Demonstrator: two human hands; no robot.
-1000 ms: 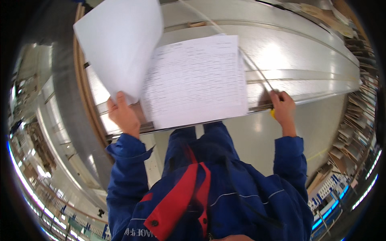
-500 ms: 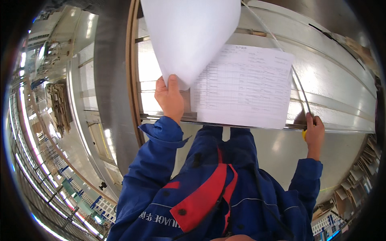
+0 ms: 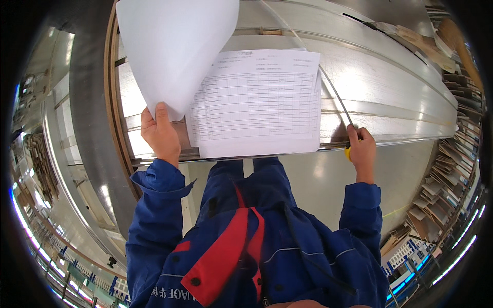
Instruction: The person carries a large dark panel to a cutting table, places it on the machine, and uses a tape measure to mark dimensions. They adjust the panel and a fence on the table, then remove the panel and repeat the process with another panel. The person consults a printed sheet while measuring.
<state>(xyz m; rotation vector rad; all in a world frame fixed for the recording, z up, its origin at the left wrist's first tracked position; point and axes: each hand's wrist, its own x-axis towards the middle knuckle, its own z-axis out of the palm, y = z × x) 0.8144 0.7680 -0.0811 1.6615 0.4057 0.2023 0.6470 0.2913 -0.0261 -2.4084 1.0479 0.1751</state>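
While the thumb of the left hand (image 3: 162, 136) presses over the lower corner of a lifted white sheet (image 3: 179, 51), its fingers close behind the paper; well apart from it, the right hand (image 3: 363, 151) pinches the near end of a thin strip (image 3: 336, 97) between thumb and forefinger, the other fingers curled round a yellow body (image 3: 347, 153), mostly hidden, which looks like a tape measure's case. Between the two sets of fingertips lies the printed sheet (image 3: 262, 108), its ruled table facing up and its print small. Good handling here probably asks for a light pinch on the left, so that the lifted page curls back without a crease and leaves the table uncovered, and for a steady right grip that holds the strip straight and clear of the paper's edge. Under the paper and beyond both hands spreads a glossy, metal-looking surface (image 3: 390, 72) with long ridges; its front edge (image 3: 405, 140) runs near the fingers of both. Past the left fingers stand brown board edges (image 3: 114, 92) beside a broad dark grey band (image 3: 97, 102), and a small brown block (image 3: 271, 32) sits ahead of the fingertips, beyond the printed sheet. On the body side of the fingers shows a pale floor (image 3: 308, 179); far out past the right hand, cardboard-like pieces (image 3: 441, 169) stand in a long row.
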